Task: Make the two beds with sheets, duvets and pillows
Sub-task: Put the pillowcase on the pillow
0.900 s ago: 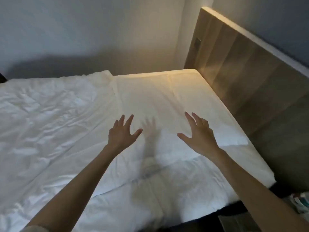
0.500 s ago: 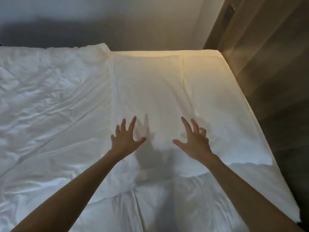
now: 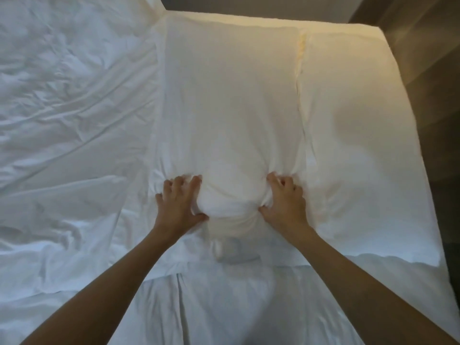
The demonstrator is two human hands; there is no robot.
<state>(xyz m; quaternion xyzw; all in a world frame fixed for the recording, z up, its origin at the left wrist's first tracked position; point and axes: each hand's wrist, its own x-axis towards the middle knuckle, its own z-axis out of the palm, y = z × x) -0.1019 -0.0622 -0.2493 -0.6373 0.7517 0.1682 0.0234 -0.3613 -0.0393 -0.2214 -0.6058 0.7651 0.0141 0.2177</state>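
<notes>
A white pillow (image 3: 229, 100) lies lengthwise in the middle of the bed, its far end near the wall. My left hand (image 3: 179, 202) and my right hand (image 3: 286, 202) grip its near end, fingers curled into the fabric, which bunches up between them. A second white pillow (image 3: 353, 135) lies flat beside it on the right, along the headboard side. A wrinkled white duvet (image 3: 69, 120) covers the left part of the bed and reaches under my arms at the near edge.
The wooden headboard (image 3: 423, 58) runs along the right side of the bed. A grey wall (image 3: 249, 6) closes off the far end. The dark gap on the right drops off past the mattress edge.
Both hands came down from hovering with spread fingers and closed on the near end of the middle pillow. My view moved closer and tilted down over the bed.
</notes>
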